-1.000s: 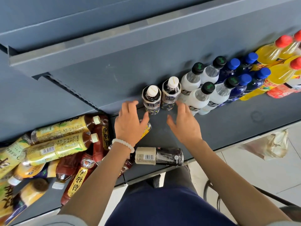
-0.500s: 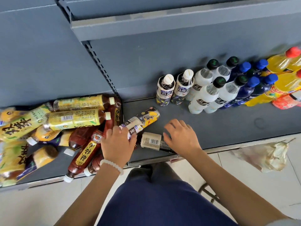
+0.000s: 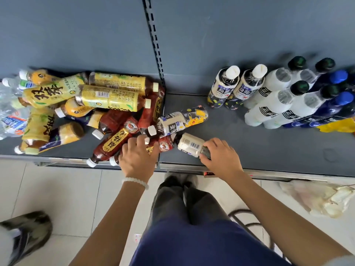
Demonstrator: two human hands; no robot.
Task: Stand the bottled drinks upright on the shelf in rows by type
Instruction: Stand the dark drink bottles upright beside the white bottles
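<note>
Two upright cream-capped bottles (image 3: 222, 87), four black-capped white (image 3: 269, 87).

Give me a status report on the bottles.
Right hand grips lying tea bottle. Left hand on red bottles. Pile unsorted.

bare forearms, no sleeves showing, white beaded bracelet (image 3: 135, 181) on left wrist, dark navy top (image 3: 201, 244), grey trousers (image 3: 190, 204), dark shoes (image 3: 180, 178) were worn

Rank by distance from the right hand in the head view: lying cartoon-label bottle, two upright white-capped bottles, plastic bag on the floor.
From the right hand:
1. Lying cartoon-label bottle, up-left.
2. Upright white-capped bottles, at the back.
3. Plastic bag, far right, on the floor.
</note>
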